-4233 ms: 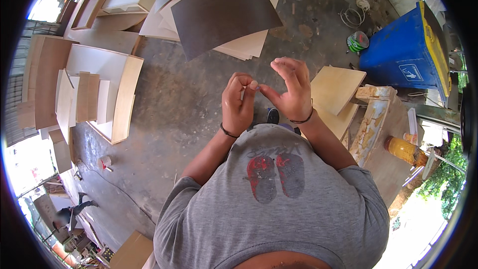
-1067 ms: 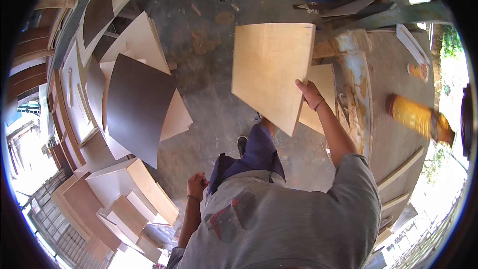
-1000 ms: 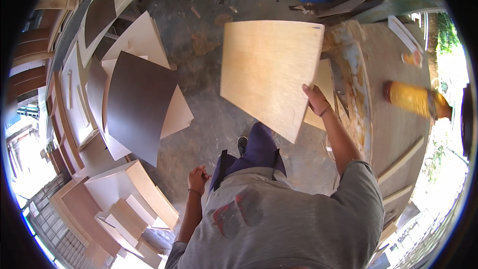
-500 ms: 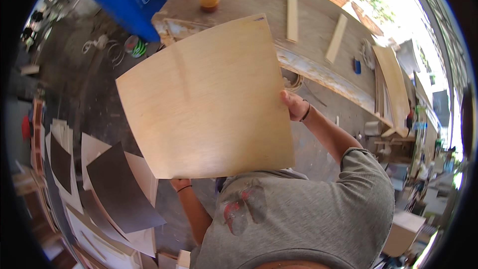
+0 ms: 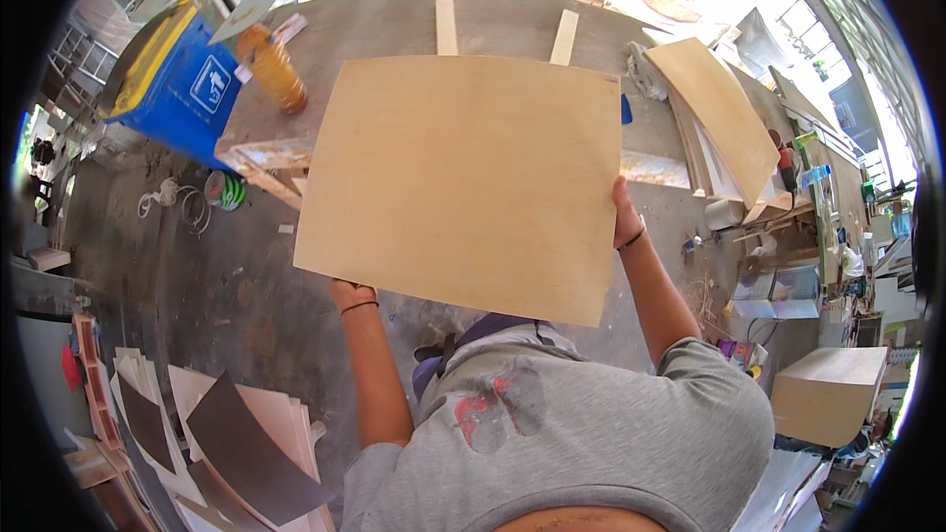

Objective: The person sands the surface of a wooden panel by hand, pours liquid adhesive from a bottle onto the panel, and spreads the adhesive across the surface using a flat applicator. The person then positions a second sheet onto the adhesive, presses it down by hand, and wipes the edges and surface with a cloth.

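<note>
So, the pale four-sided plywood panel [image 5: 458,187] gets a two-handed hold now.
Only my right hand [image 5: 628,214] had its edge a second ago; now my left hand [image 5: 353,293] is clamped on too, sharing the weight. It's up in front of me, partly hiding the brown wooden workbench [image 5: 389,30].

Blocked ahead by the broad board [image 5: 458,187], hiding the middle of the desk [image 5: 355,28]. Passable at left over floor [image 5: 246,286] between dark panel [image 5: 254,453] and green tin [image 5: 227,191]; obstructed at far right by light sheets [image 5: 714,118].
</note>
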Tool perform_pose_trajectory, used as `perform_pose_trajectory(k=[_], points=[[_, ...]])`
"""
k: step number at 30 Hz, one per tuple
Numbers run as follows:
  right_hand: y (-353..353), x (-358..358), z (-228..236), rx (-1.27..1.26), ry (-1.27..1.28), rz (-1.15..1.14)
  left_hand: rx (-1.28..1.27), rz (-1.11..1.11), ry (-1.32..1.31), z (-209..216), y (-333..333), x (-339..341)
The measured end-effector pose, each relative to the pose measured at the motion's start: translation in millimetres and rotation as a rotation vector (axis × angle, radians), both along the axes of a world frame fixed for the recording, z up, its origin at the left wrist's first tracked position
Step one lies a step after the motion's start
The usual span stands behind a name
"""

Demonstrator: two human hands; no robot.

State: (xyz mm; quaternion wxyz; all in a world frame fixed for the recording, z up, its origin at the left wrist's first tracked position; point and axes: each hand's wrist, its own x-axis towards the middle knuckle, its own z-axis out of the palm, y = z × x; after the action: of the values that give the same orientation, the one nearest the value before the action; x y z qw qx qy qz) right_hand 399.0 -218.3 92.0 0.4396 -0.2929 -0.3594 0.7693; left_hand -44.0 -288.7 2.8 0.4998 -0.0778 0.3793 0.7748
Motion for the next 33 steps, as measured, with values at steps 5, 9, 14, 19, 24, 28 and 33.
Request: perform_pose_trajectory(k=[5,9,14,19,24,28,33], points=[[94,52,-21,0.0,0.042,-0.04,0.025,0.059,-0.134,3,101,43],[170,90,-54,-0.095,0.109,0.007,-0.062,-0.017,-0.081,-4,163,66],[252,109,-85,-0.249,0.175,0.059,-0.136,-0.008,-0.029,-15,220,86],[303,114,-93,-0.36,0.161,0.113,-0.216,0.017,0.03,-19,254,95],[331,124,-87,-0.381,0.038,0.069,-0.29,0.045,0.072,-28,272,98],[339,127,-88,-0.361,-0.073,0.162,-0.35,0.08,0.098,-43,257,88],[328,154,-69,-0.246,-0.616,0.205,-0.433,-0.036,0.167,-71,248,93]])
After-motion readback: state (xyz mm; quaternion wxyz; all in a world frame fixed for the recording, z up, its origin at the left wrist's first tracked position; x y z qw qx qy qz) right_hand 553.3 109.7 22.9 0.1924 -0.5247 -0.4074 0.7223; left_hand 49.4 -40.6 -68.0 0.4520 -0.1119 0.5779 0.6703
